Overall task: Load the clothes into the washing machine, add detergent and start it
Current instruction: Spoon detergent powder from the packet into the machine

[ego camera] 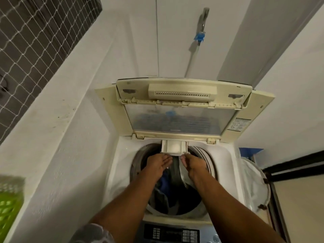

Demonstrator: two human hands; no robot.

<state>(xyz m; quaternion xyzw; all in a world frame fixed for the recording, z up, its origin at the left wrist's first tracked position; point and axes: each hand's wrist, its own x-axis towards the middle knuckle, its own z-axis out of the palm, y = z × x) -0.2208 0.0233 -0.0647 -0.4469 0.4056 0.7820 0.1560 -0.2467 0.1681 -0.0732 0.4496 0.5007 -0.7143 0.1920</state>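
Observation:
The top-loading washing machine [121, 165] stands with its lid [178, 120] raised against the wall. Dark and blue clothes [166, 193] lie in the drum. A small white detergent drawer [173, 146] is pulled out over the back of the drum opening. My left hand [157, 163] reaches over the drum, fingers stretched flat and touching the drawer's front edge. My right hand [193, 165] is at the drawer's right front corner with fingers curled. A white strip [182, 174] shows under that hand; whether the hand holds it is unclear.
The control panel [171, 234] with buttons is at the near edge. A green laundry basket [8, 206] sits at the left on a white ledge. A white mesh hamper [252, 186] stands right of the machine. A tap with a blue fitting [199, 36] is on the wall behind.

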